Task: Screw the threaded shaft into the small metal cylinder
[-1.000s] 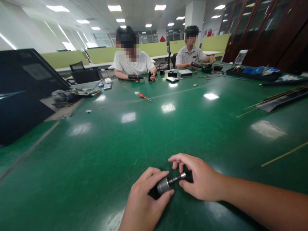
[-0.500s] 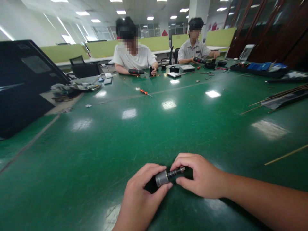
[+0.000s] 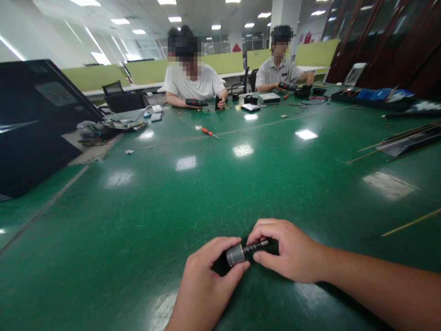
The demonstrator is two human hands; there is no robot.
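Note:
Low in the view, a grey metal cylinder with a thin, dark, ringed shaft (image 3: 236, 254) lies between my hands, close above the green table (image 3: 165, 202). My left hand (image 3: 215, 271) is closed around the cylinder body, fingers on the far side and thumb on the near side. The shaft points right, its bright tip showing. My right hand (image 3: 285, 250) curls round this shaft, fingertips at its far side and thumb just below it. Whether the thumb touches the metal I cannot tell. The exact kind of part is not clear.
An orange screwdriver (image 3: 209, 133) lies mid-table. Thin yellow rods (image 3: 409, 223) lie at the right. A large dark panel (image 3: 37, 133) leans at the left beside loose electronic parts (image 3: 113, 126). Across the table two people handle power tools (image 3: 197, 102) among black boxes.
The scene has shifted slightly to the right in view. Both hands keep nearly the same hold on the metal part.

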